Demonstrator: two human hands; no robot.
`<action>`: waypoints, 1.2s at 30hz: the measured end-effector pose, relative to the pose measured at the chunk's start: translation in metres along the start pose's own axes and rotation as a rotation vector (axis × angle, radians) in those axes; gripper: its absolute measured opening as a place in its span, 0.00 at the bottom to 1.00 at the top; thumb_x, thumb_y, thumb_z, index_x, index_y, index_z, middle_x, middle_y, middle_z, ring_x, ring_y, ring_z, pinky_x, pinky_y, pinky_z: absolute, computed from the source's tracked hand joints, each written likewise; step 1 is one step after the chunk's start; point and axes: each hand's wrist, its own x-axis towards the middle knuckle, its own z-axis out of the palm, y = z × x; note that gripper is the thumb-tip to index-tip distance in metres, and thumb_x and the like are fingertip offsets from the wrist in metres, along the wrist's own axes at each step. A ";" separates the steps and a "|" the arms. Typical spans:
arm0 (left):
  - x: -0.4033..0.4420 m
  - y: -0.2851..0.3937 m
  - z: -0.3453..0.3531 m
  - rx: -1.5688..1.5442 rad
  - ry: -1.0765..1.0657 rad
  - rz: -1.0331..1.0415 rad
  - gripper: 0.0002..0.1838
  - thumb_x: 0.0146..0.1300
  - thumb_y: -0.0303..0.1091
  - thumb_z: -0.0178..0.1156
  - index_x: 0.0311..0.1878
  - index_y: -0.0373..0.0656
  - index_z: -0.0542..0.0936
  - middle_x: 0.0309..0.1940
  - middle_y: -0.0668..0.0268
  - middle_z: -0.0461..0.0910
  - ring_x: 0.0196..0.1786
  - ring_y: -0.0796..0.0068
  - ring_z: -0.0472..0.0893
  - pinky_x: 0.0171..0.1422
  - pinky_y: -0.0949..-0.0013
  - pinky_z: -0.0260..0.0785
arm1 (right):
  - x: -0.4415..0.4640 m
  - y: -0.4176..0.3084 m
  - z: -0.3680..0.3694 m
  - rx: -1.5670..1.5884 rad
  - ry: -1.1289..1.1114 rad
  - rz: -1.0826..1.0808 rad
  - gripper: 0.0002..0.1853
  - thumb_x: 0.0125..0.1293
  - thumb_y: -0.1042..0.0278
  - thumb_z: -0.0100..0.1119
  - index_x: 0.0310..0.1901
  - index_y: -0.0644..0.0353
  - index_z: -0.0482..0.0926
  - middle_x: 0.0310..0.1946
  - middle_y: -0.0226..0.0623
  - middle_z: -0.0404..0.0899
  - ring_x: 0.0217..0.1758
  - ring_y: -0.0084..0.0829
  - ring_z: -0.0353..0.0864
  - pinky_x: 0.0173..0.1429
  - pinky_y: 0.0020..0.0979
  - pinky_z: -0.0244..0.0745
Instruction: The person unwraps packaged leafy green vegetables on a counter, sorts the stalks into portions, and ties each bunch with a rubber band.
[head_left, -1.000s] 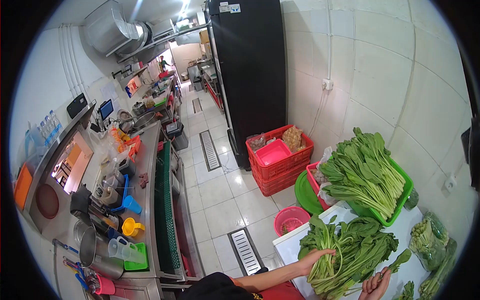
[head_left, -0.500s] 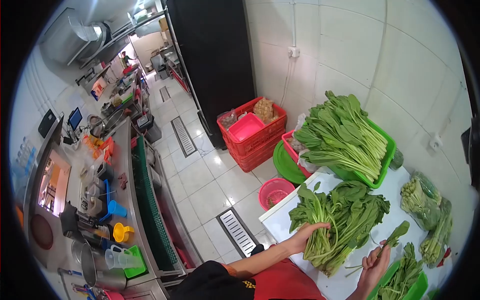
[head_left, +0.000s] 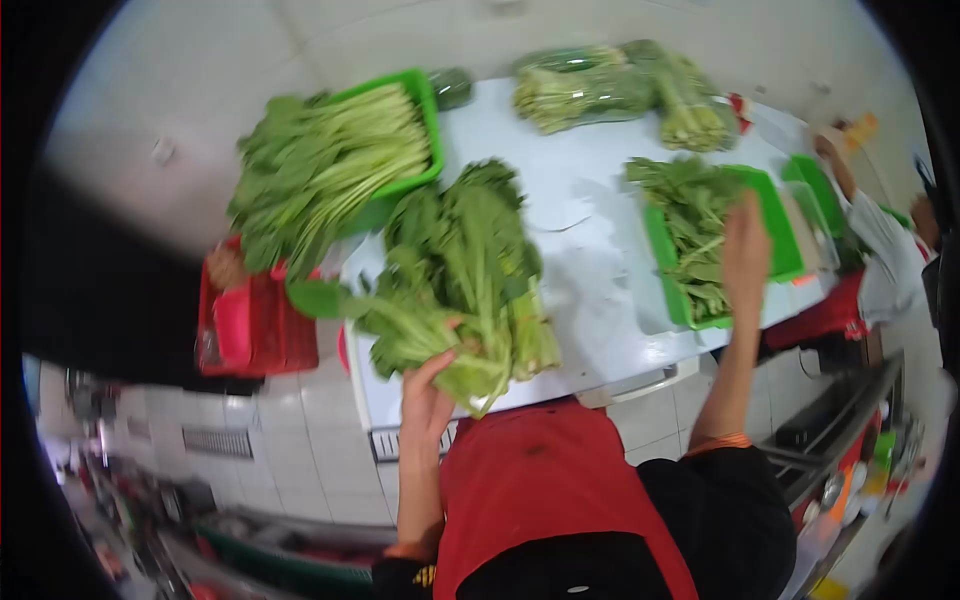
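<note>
White table (head_left: 590, 290) spans my view. Leafy bunch (head_left: 425, 325) at table's 8 o'clock, left hand (head_left: 428, 395) wrapped around stems. Right hand (head_left: 746, 245) blurred at 3 o'clock, over green tray (head_left: 785, 240) of greens; I can't tell whether fingers spread or pinch. Heaped green tub (head_left: 432, 130) at 10, bagged vegetables (head_left: 590, 95) at 12, co-worker's pale sleeve (head_left: 885, 255) beyond 3.

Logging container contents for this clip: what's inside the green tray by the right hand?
Leafy greens fill much of the green tray. The blurred right hand hides part; anything beneath the greens is covered.
</note>
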 end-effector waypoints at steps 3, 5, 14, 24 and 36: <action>0.007 -0.003 0.018 0.089 -0.027 0.028 0.30 0.61 0.17 0.59 0.68 0.38 0.68 0.62 0.60 0.76 0.58 0.64 0.80 0.67 0.59 0.73 | 0.023 -0.013 -0.005 -0.049 -0.205 0.151 0.26 0.77 0.61 0.50 0.73 0.58 0.65 0.54 0.54 0.79 0.58 0.48 0.79 0.63 0.41 0.71; 0.010 -0.007 0.026 0.109 -0.053 0.019 0.31 0.60 0.15 0.58 0.68 0.38 0.68 0.64 0.60 0.75 0.60 0.64 0.79 0.68 0.61 0.72 | -0.001 -0.019 0.004 -0.817 0.120 -0.308 0.30 0.72 0.66 0.58 0.74 0.54 0.65 0.54 0.48 0.80 0.56 0.45 0.79 0.61 0.41 0.71; 0.016 -0.045 0.039 0.523 -0.131 0.108 0.30 0.63 0.13 0.55 0.70 0.37 0.67 0.65 0.62 0.73 0.61 0.72 0.77 0.65 0.69 0.72 | -0.119 -0.149 0.064 0.620 -0.658 -0.438 0.34 0.60 0.66 0.73 0.68 0.54 0.71 0.69 0.43 0.67 0.67 0.41 0.73 0.69 0.40 0.70; 0.015 -0.064 0.041 1.111 0.012 0.573 0.19 0.57 0.20 0.59 0.55 0.33 0.77 0.43 0.47 0.83 0.49 0.46 0.83 0.53 0.54 0.75 | -0.127 -0.144 0.093 0.837 -0.937 -0.387 0.32 0.65 0.59 0.71 0.67 0.56 0.70 0.60 0.45 0.74 0.57 0.34 0.78 0.60 0.34 0.74; -0.001 -0.032 0.051 1.149 0.123 0.240 0.22 0.68 0.40 0.60 0.52 0.28 0.71 0.40 0.33 0.81 0.46 0.33 0.80 0.49 0.46 0.72 | -0.131 -0.158 0.126 1.047 -1.039 0.324 0.20 0.78 0.56 0.54 0.63 0.60 0.68 0.43 0.36 0.79 0.46 0.21 0.74 0.52 0.26 0.71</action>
